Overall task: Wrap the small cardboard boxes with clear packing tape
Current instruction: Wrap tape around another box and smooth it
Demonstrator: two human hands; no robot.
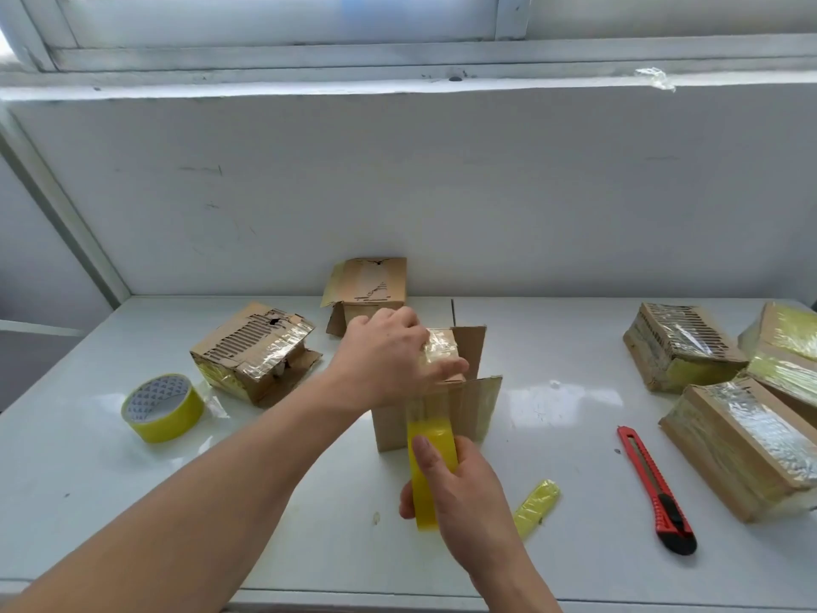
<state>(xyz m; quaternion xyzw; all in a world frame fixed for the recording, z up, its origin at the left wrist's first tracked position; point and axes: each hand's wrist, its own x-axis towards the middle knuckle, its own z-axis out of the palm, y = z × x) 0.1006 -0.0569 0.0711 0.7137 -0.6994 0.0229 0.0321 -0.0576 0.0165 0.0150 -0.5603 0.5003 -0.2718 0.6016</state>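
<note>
Right hand: the right hand (460, 493) is curled round a yellow tape roll (426, 471), thumb laid over its upper face and fingers wrapped behind, held on edge just in front of the box.
Left hand: the left hand (393, 351) lies over the top of the box in the middle (435, 404), palm down; the fingers bend over the taped top and press it, and I cannot tell whether the thumb hooks an edge.
Tape strip: a clear strip (424, 407) runs from under the left hand down the near face of the box to the roll, and looks taut.
Box: it stands on the white table (132, 502), one flap upright at its far right corner.
Risk, strip: if the roll is pulled sideways, the strip will likely skew, wrinkle or stick to itself.
Risk, box: if the left hand eases off, the pull may drag or tip the light box toward the person.
Risk, flap: the raised flap could get taped over while open.
Nearby: a red box cutter (654, 488) lies to the right, a crumpled tape scrap (537, 502) just beside the right hand, a second tape roll (161, 407) to the left.
Other boxes: three wrapped boxes (725, 418) at the right, two torn boxes (256, 353) behind and left.
</note>
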